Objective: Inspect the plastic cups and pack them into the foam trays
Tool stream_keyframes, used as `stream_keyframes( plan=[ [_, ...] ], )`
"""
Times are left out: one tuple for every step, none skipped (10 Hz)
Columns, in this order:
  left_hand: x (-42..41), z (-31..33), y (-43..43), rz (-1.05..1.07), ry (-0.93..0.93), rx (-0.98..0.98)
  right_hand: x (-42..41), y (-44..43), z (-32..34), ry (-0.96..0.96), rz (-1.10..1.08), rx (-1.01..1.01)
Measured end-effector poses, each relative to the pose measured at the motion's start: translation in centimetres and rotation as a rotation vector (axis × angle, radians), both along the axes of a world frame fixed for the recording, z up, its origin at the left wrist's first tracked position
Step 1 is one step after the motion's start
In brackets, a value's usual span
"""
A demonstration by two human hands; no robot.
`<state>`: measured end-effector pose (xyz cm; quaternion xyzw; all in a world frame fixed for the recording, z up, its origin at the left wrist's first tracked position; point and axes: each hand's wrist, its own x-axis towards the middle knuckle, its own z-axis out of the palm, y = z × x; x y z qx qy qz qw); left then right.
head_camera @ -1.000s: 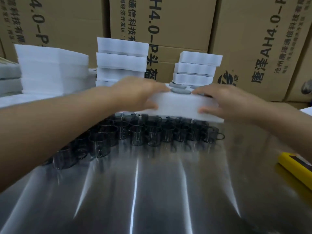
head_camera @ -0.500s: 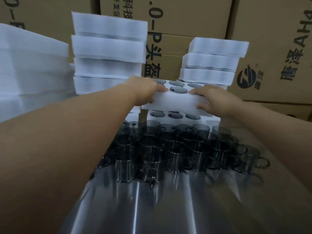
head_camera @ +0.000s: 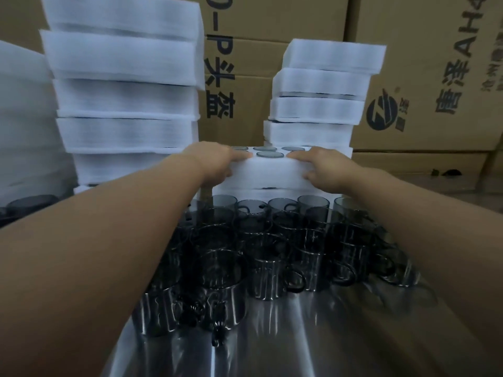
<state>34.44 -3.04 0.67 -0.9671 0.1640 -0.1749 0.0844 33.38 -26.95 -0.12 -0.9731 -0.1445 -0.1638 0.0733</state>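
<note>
A white foam tray (head_camera: 268, 174) with round holes filled by grey cup tops sits on another tray at the back of the table. My left hand (head_camera: 215, 161) grips its left end and my right hand (head_camera: 324, 167) grips its right end, fingers on top and thumbs on the near side. Several smoky transparent plastic cups (head_camera: 261, 240) with handles stand in a cluster on the shiny metal table (head_camera: 272, 344), between my forearms and just in front of the tray.
Tall stacks of white foam trays stand behind, one stack at the left (head_camera: 125, 85) and one at the right (head_camera: 321, 99). More foam (head_camera: 21, 118) is piled at the far left. Brown cardboard boxes (head_camera: 424, 63) wall off the back.
Both hands have carried the filled foam tray away from me, over the cups, and set it onto the tray at the back. The view has moved forward and closer.
</note>
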Motion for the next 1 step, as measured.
stream_keyframes(
  plan=[
    [-1.25, 0.36, -0.16, 0.012, 0.114, 0.005, -1.26, 0.43, 0.32, 0.096, -0.024, 0.041]
  ],
)
